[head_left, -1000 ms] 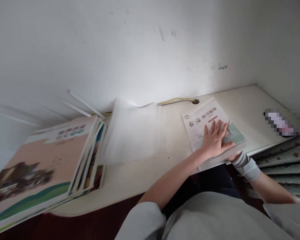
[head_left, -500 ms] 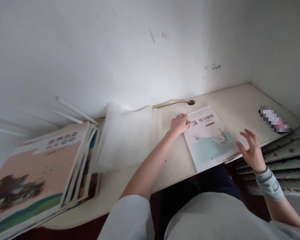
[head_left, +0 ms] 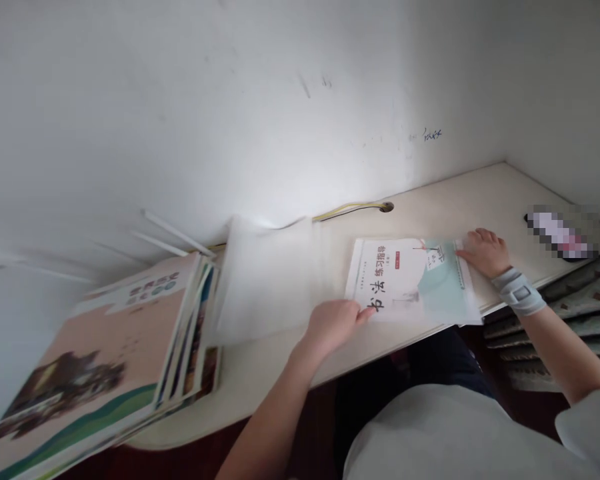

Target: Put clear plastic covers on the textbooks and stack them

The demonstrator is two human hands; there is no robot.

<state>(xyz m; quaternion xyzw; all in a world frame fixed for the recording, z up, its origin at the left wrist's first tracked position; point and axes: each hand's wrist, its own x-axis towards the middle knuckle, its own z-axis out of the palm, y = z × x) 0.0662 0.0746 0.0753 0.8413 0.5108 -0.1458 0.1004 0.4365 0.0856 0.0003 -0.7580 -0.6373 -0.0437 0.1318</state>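
A thin white and teal workbook [head_left: 410, 280] with black and red characters lies turned sideways on the white desk [head_left: 485, 200]. My left hand [head_left: 333, 325] has curled fingers on its near left corner. My right hand [head_left: 485, 252], with a grey wrist band, grips its right edge. Both hands hold the workbook flat on the desk.
A translucent white sheet [head_left: 273, 280] lies left of the workbook. A slanted stack of large picture books [head_left: 100, 360] fills the desk's left end. A yellow cable [head_left: 353, 208] runs into a hole by the wall. A blurred dark object [head_left: 560, 235] sits at far right, beside patterned bedding [head_left: 570, 300].
The workbook has been rotated about a quarter turn and now lies sideways. My left hand moved from its top corner to its near left corner; my right hand came down onto its right edge.
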